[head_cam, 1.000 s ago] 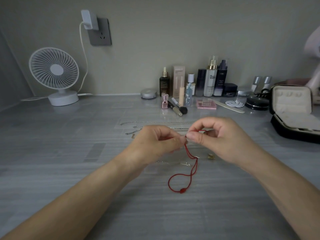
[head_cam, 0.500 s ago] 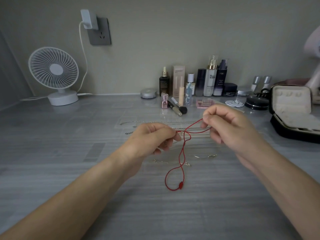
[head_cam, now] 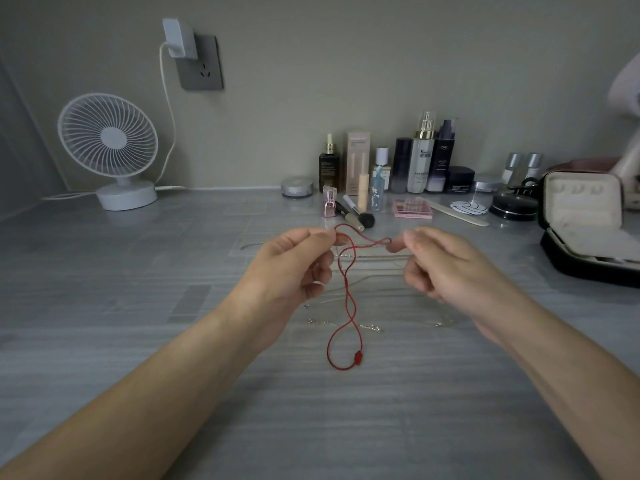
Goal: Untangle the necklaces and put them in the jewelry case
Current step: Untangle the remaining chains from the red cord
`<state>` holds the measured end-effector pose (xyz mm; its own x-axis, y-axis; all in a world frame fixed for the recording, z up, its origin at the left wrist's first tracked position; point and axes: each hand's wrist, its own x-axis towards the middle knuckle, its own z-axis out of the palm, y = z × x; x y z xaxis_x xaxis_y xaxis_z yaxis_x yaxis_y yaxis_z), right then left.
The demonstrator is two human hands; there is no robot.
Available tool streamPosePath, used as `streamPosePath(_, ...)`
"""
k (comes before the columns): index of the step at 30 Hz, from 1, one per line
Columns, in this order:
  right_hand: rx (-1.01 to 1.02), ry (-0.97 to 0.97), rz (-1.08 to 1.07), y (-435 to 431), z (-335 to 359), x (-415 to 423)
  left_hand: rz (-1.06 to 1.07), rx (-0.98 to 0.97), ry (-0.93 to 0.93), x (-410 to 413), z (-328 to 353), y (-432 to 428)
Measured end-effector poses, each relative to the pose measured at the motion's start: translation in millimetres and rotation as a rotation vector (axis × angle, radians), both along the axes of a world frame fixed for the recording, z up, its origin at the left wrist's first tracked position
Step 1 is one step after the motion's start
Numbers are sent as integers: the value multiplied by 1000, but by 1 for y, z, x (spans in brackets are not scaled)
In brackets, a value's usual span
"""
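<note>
Above grey desk: L hand (head_cam: pixel 291 268) & R hand (head_cam: pixel 446 265) each pinch red cord (head_cam: pixel 349 296), twisted loop dangling. Light, limp, snag-prone; grip near crossing. Case (head_cam: pixel 585 233) open, far right.

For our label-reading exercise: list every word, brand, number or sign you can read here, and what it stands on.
"H": white pump bottle, first letter only; the characters below it are blurred.
"ORE": dark bottle beside it, part of a word.
Too small to read: gold print on the black dropper bottle.
Blurred: print on the tall box.
Nothing else is readable.
</note>
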<state>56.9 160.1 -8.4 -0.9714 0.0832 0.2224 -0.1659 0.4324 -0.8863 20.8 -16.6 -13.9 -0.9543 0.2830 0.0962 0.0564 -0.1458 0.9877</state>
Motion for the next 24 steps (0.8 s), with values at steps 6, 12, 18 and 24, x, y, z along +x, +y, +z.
streamPosePath(6, 57, 2, 18, 0, 0, 1, 58, 53, 2, -2, 1, 0)
streamPosePath(12, -7, 40, 37, -2, 6, 6, 107, 68, -39, -3, 2, -3)
streamPosePath(18, -118, 62, 7, -1, 10, 7, 168, 67, -50, -4, 1, -4)
streamPosePath(24, -110, 69, -24, 1, 6, 4, 198, 93, -40, -5, 1, -4)
